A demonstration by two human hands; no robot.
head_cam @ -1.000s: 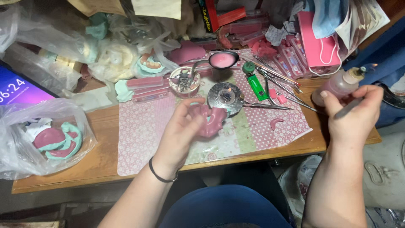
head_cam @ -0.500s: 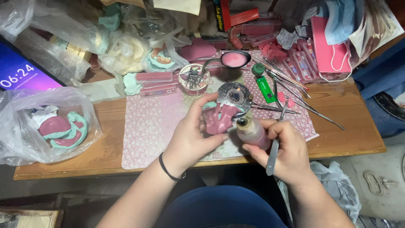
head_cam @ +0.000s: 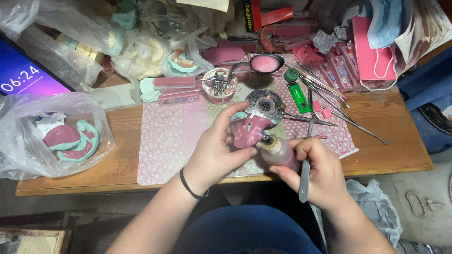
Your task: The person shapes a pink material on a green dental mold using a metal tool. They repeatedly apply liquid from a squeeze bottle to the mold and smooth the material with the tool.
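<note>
My left hand [head_cam: 214, 153] holds a pink wax denture base [head_cam: 248, 130] with a pale green edge, just above the front of the patterned mat [head_cam: 174, 136]. My right hand [head_cam: 320, 171] grips a small bottle of pink liquid [head_cam: 278, 152], its tip touching the pink piece. The same hand also keeps a metal spatula [head_cam: 304, 181] tucked between its fingers, blade pointing down. A round metal burner [head_cam: 264, 104] sits on the mat right behind the pink piece.
A clear bag with pink and green moulds [head_cam: 66, 138] lies at the left. A screen [head_cam: 23, 77] glows at far left. Metal tools [head_cam: 329, 115], a green lighter [head_cam: 297, 96], a spoon with pink wax [head_cam: 266, 63] and a small glass dish [head_cam: 217, 84] crowd the back of the wooden table [head_cam: 395, 141].
My right hand came in from the far right with the bottle and spatula and brought the bottle's tip to the pink piece. My left hand lifted the piece slightly toward me.
</note>
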